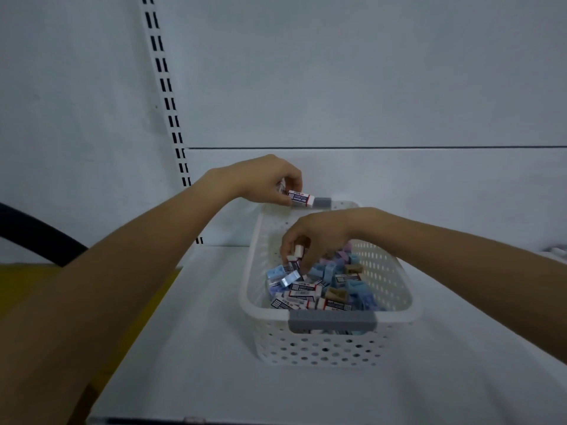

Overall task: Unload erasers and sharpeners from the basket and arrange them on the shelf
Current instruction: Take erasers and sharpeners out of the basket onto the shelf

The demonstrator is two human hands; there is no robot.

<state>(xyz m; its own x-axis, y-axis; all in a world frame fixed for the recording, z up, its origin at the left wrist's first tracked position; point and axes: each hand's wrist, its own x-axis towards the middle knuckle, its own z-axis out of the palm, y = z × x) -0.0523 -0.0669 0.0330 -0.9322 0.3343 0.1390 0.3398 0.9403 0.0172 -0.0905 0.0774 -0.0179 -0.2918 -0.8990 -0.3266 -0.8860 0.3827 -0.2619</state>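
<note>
Being pinched in left grip (pixel 260 179): sleeved eraser (pixel 302 199), long axis left-right, frame centre over far rim of basket (pixel 306 348) | right grip (pixel 319 234) being clamped on second eraser (pixel 299 250) inside basket, just below | shelf (pixel 184 332) lying nearer left grip.

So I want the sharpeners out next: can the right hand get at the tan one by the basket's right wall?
Probably yes: the tan sharpener lies uncovered on top, beside the right hand, though that hand pinches an eraser.

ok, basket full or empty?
Partly full: the basket holds a loose pile of erasers and sharpeners covering its floor; right hand reaches in.
</note>
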